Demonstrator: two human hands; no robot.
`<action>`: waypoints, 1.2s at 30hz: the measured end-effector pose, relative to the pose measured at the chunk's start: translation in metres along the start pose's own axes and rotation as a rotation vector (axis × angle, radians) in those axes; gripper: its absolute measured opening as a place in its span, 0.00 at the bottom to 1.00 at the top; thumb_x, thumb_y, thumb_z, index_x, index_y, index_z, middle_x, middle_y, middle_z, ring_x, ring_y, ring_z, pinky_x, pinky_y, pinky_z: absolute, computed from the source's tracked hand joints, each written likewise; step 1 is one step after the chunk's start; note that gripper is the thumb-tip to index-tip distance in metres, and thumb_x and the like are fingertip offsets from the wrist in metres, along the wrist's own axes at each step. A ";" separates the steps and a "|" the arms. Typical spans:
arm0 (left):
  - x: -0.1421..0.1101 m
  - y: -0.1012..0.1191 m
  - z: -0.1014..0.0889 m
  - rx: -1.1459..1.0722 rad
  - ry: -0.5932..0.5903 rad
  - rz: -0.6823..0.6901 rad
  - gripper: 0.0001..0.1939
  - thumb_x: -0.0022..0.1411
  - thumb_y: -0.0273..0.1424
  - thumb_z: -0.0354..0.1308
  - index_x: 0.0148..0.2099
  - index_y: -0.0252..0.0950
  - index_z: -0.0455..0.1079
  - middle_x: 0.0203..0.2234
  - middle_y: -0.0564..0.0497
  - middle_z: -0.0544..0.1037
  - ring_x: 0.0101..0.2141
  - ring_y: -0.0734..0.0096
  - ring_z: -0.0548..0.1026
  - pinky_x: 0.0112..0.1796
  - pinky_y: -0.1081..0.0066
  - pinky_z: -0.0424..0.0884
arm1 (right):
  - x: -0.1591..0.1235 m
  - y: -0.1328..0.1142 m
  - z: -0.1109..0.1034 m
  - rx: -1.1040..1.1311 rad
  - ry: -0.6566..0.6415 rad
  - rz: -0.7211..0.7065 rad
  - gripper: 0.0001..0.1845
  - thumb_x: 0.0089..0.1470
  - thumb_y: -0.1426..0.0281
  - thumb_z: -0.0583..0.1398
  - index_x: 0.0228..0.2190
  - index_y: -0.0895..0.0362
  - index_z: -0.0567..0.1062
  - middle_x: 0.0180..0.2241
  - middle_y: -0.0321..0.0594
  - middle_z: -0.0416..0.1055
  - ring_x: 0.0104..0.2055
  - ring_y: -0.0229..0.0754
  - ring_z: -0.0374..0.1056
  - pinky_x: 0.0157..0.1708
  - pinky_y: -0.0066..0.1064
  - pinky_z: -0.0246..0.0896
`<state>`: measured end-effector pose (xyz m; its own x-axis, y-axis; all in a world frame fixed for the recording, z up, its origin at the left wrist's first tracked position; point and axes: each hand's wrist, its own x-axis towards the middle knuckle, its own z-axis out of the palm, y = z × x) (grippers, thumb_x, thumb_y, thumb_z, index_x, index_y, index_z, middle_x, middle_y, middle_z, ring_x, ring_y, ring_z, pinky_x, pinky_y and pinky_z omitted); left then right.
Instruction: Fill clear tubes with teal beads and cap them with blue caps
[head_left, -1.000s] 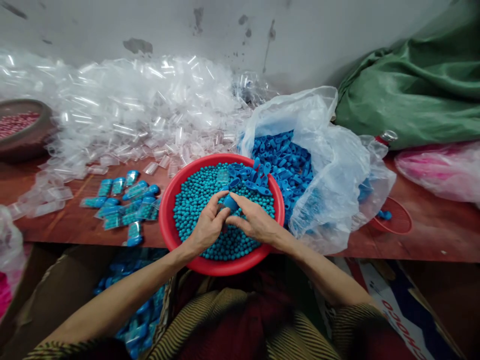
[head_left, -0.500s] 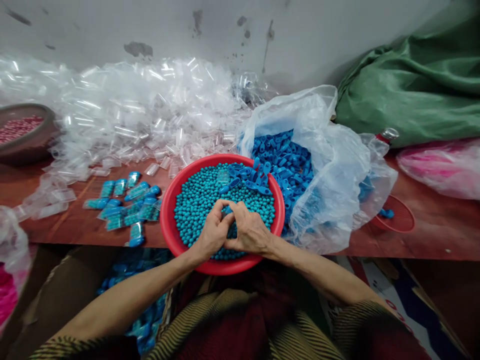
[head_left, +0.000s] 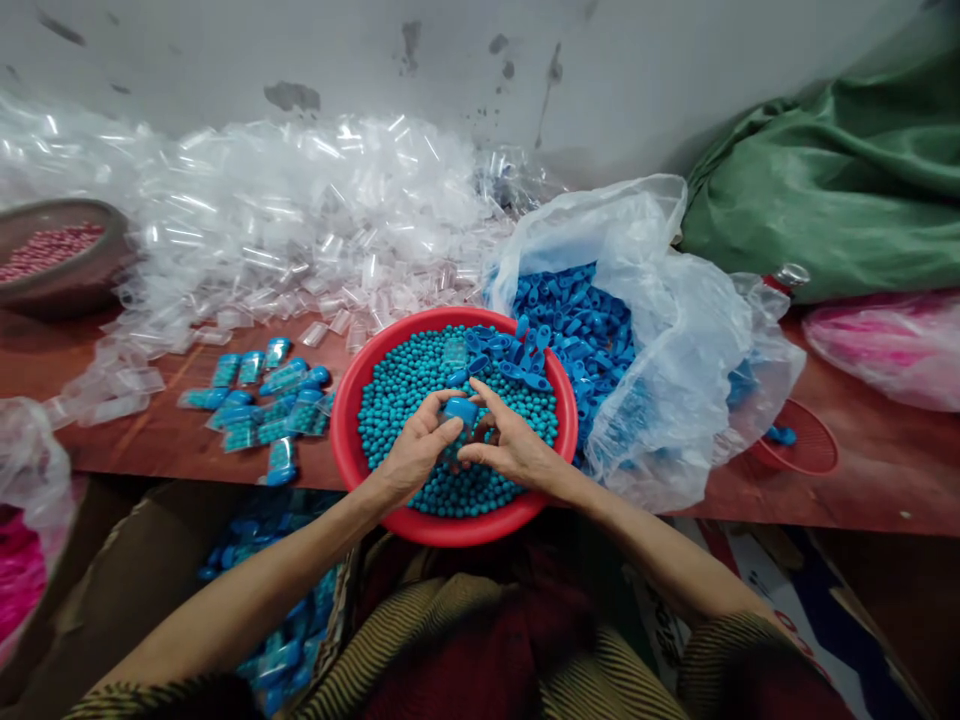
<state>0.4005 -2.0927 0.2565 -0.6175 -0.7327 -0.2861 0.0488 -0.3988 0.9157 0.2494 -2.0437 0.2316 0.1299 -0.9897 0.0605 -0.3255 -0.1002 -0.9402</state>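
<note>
Over a red basin [head_left: 343, 432] of teal beads [head_left: 405, 375], my left hand [head_left: 417, 445] grips a small clear container with a blue cap [head_left: 459, 410] between thumb and fingers. My right hand [head_left: 514, 446] is beside it, its fingers parted and curved around the container's right side; nothing is seen held in it. Blue spoon-shaped plastic pieces [head_left: 517, 358] lie on the beads at the basin's back right. To the left, several capped containers filled with teal beads [head_left: 274, 410] lie on the red-brown table [head_left: 161, 440].
Clear empty containers [head_left: 300, 220] are heaped along the wall. A plastic bag [head_left: 675, 340] spilling blue pieces [head_left: 592, 320] stands right of the basin, near a small red basket [head_left: 814, 440]. A bowl of pink beads [head_left: 56, 250] is far left. Below the table's edge sits a cardboard box [head_left: 142, 580].
My hands were pressed together and hid what they held. Now the right fingers have opened away, and the blue-capped container shows in my left hand. The view has shifted slightly.
</note>
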 end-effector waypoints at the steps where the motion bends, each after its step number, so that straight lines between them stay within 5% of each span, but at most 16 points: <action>1: -0.001 0.003 -0.003 0.023 0.000 -0.014 0.25 0.52 0.42 0.61 0.49 0.38 0.57 0.23 0.56 0.71 0.19 0.76 0.70 0.18 0.77 0.64 | 0.001 -0.001 -0.001 0.013 0.026 0.007 0.43 0.51 0.63 0.61 0.62 0.54 0.47 0.53 0.49 0.60 0.32 0.37 0.66 0.38 0.37 0.68; 6: -0.011 0.021 -0.026 0.177 0.092 0.032 0.24 0.53 0.42 0.60 0.48 0.38 0.57 0.22 0.58 0.70 0.17 0.76 0.70 0.17 0.77 0.62 | 0.003 -0.004 -0.003 -0.085 0.061 -0.032 0.31 0.55 0.65 0.58 0.58 0.55 0.57 0.47 0.46 0.65 0.30 0.35 0.64 0.38 0.35 0.67; 13: -0.016 0.010 -0.013 0.057 0.186 0.036 0.21 0.53 0.40 0.60 0.47 0.39 0.60 0.25 0.58 0.68 0.22 0.79 0.68 0.25 0.77 0.66 | 0.007 -0.031 0.016 -0.509 -0.071 -0.165 0.45 0.50 0.55 0.61 0.60 0.60 0.48 0.53 0.56 0.61 0.50 0.53 0.65 0.40 0.43 0.67; 18: -0.015 -0.002 0.003 0.067 0.226 0.060 0.18 0.54 0.38 0.59 0.44 0.39 0.60 0.27 0.58 0.67 0.25 0.79 0.67 0.28 0.77 0.65 | 0.005 -0.034 0.023 -0.639 -0.011 -0.158 0.38 0.49 0.59 0.59 0.56 0.63 0.54 0.45 0.52 0.66 0.42 0.50 0.68 0.32 0.38 0.68; 23: -0.012 -0.006 -0.001 0.261 0.276 0.195 0.11 0.55 0.34 0.57 0.40 0.37 0.61 0.26 0.58 0.66 0.26 0.78 0.64 0.30 0.77 0.62 | 0.005 -0.026 0.028 -0.767 -0.020 -0.157 0.38 0.48 0.60 0.58 0.55 0.67 0.54 0.40 0.53 0.65 0.34 0.48 0.68 0.26 0.35 0.65; 36: -0.013 0.000 -0.010 0.565 0.307 0.332 0.06 0.58 0.30 0.51 0.39 0.37 0.62 0.28 0.55 0.65 0.29 0.74 0.64 0.33 0.73 0.63 | 0.013 -0.036 0.036 -0.754 -0.094 -0.137 0.39 0.53 0.56 0.57 0.57 0.65 0.50 0.45 0.55 0.63 0.37 0.48 0.69 0.29 0.38 0.68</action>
<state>0.4169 -2.0888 0.2573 -0.3879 -0.9207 0.0420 -0.2691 0.1567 0.9503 0.2963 -2.0497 0.2540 0.2828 -0.9540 0.0999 -0.8463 -0.2972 -0.4421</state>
